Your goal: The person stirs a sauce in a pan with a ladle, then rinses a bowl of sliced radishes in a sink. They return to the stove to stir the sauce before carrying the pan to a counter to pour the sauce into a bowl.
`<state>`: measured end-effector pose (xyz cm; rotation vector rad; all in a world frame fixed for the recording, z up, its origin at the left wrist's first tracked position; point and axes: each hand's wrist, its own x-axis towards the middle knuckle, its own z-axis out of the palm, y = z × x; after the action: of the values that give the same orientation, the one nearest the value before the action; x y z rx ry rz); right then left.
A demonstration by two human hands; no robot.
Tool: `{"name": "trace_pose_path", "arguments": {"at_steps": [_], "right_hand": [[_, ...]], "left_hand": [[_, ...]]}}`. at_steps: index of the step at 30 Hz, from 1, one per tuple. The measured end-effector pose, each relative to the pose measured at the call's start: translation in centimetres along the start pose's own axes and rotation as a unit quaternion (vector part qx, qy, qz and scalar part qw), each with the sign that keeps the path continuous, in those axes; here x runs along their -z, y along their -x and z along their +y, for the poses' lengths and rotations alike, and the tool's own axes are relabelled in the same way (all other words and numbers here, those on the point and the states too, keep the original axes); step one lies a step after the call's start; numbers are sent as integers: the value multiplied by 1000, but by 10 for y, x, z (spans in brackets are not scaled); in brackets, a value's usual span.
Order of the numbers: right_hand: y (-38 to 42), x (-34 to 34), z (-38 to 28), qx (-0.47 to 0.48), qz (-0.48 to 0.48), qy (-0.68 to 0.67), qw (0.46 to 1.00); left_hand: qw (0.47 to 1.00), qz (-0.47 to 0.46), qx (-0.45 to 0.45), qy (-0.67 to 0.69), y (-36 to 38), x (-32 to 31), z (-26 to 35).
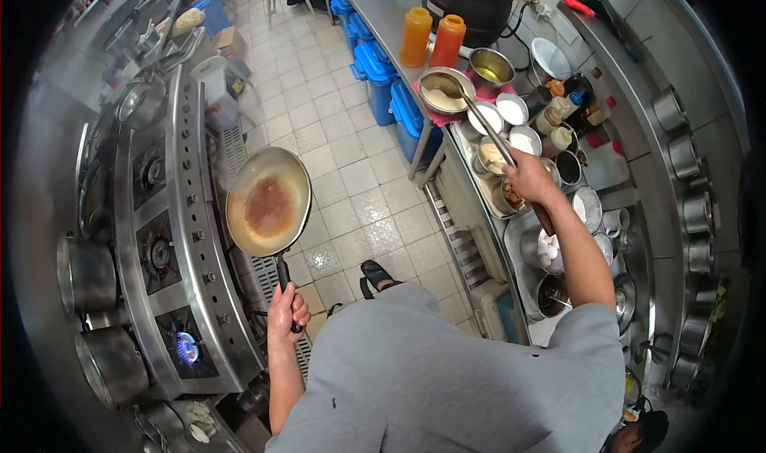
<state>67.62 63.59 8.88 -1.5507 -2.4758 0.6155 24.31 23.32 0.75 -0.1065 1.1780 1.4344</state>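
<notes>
My left hand (286,313) is wrapped round the black handle of a frying pan (285,168), held over the floor between stove and counter. Reddish-brown liquid (269,207) lies in the middle of the pan. On the right, my right hand (531,181) grips a long-handled ladle (496,139). Its far end reaches into a metal bowl (435,71) of pale, creamy or grainy stuff; the ladle's head is partly hidden there. Below that hand stand several small metal containers, among them one with brown pieces (511,196) and one with white powder (484,118).
To the left, a gas stove (211,237) has a burner (187,347) alight with blue flame. Large pots (85,273) stand behind it. Orange and red squeeze bottles (415,38) and a black cooker (468,10) stand on the counter. Blue lidded bins (373,63) sit below.
</notes>
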Motion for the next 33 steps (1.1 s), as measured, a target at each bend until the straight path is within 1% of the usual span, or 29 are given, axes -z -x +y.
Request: {"name": "trace_pose_path", "arguments": {"at_steps": [4,6,7,8,9,10,11,12,13,14,16,17,20,22,24,25,26,27,28,29,31,32,33], "right_hand": [[3,10,5,20,-9,-8,1000],[8,16,2,-38,-37,-131,990],[6,17,11,-36,-38,-129,990],[2,16,26,-108,-97,-291,946],[-1,20,24,-175,-154,-441,867],[-1,20,19,-172,-157,-439,868],[4,21,14,-202,-142,-555,794],[9,23,4,-229,-124,-660,704],[10,24,0,-232,-133,-690,673],[11,24,-2,-229,-139,-687,675],[13,21,-7,-215,-125,-726,641],[15,22,-13,-207,-127,-734,634],[24,19,-24,-165,-148,-733,643],[30,21,-48,-162,-159,-713,663],[34,17,-75,-100,-212,-663,711],[33,13,-92,-100,-229,-633,733],[36,9,-114,-101,-241,-603,754],[41,5,-145,-111,-235,-551,793],[39,-12,-159,-68,-243,-508,824],[39,-24,-187,-71,-257,-437,859],[27,-55,-210,8,-312,-306,899],[21,-73,-218,19,-318,-292,902],[11,-104,-209,122,-262,-246,925]], "left_hand": [[1000,10,-3,5,3,8,0],[1000,3,-9,6,4,10,1],[1000,3,-14,2,5,11,0],[1000,4,-19,-2,6,12,0],[1000,5,-21,2,7,11,0],[1000,8,-18,-2,8,11,1],[1000,12,-16,-7,9,11,2],[1000,15,-19,-3,10,11,2],[1000,9,-20,-9,9,11,1],[1000,4,-21,-14,9,10,0],[1000,9,-23,-2,7,2,1],[999,20,-13,-23,5,-2,1],[998,43,-5,-40,-8,-14,-2],[999,-1,-12,-39,-19,-19,-3],[999,3,-13,-49,-25,-34,-1],[999,14,-21,-38,-29,-40,-1],[999,-8,-29,-39,-34,-45,-1],[998,-32,-35,-42,-37,-48,-1],[998,-30,-37,-39,-38,-49,-1],[997,-32,-44,-48,-39,-51,0],[997,-37,-49,-56,-39,-53,-2],[996,-31,-54,-71,-37,-51,-2],[994,-23,-59,-87,-34,-50,-2]]}}
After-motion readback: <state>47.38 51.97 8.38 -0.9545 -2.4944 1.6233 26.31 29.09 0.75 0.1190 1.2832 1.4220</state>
